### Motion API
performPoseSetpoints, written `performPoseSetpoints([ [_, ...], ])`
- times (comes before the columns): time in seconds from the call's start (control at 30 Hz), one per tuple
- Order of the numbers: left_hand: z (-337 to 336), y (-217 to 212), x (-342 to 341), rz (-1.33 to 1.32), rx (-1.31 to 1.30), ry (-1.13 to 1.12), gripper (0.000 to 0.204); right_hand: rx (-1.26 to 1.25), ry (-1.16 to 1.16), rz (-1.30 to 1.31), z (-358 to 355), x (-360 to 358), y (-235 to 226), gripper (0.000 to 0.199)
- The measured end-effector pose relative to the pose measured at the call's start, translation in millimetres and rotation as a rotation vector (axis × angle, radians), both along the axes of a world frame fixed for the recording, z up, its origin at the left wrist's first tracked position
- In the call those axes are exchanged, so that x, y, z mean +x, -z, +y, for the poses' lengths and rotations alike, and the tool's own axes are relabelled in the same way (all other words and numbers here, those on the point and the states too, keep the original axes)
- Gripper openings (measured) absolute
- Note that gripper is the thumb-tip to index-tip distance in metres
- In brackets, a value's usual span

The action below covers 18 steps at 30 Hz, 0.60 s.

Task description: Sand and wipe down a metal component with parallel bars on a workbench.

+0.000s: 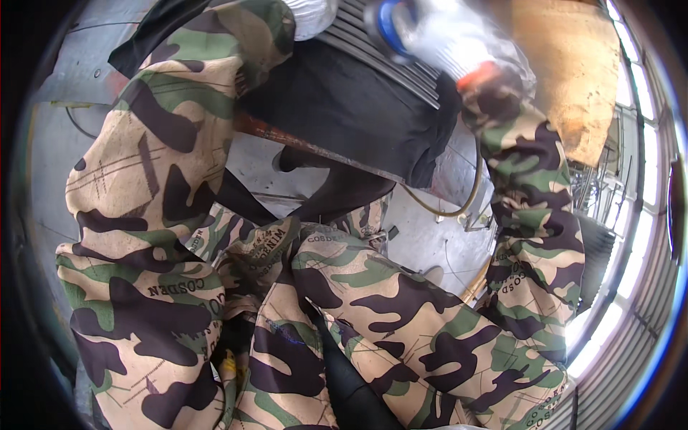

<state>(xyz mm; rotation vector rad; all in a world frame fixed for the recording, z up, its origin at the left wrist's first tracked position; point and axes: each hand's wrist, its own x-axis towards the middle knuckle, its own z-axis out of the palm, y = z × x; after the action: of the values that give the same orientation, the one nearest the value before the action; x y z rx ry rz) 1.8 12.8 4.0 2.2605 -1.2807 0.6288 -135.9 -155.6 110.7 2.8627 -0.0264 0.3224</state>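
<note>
My right hand [487, 86], in a dark glove with an orange patch, is raised at the upper right and grips a clear plastic bottle [441, 36] with a blue cap; both are blurred by motion. My left arm, in a camouflage sleeve, reaches to the top centre. There my left hand [312, 14] shows only as a white gloved shape at the frame's edge, beside a ribbed grey metal panel [390, 61]. Whether its fingers hold anything is hidden. My camouflage trousers fill the lower half.
A black cloth [358, 107] hangs over a rusty metal bar [287, 137] just below the ribbed panel. A yellow hose [469, 197] curls on the grey floor [423, 236]. A brown board [573, 72] stands at the upper right, with a bright window grille [645, 215] beside it.
</note>
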Motion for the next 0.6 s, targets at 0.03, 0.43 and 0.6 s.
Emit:
performPoseSetpoints([
  [0.03, 6, 4, 3, 0.011, 0.041, -0.009, 0.053, 0.028, 0.021, 0.002, 1, 5, 1, 0.023],
  [0.43, -4, -10, -2, 0.065, 0.146, 0.017, 0.049, 0.055, 0.133, 0.004, -20, 5, 7, 0.025],
  [0.6, -10, -7, -3, -0.039, 0.142, 0.003, 0.049, 0.082, 0.098, -0.005, -18, -17, 3, 0.025],
])
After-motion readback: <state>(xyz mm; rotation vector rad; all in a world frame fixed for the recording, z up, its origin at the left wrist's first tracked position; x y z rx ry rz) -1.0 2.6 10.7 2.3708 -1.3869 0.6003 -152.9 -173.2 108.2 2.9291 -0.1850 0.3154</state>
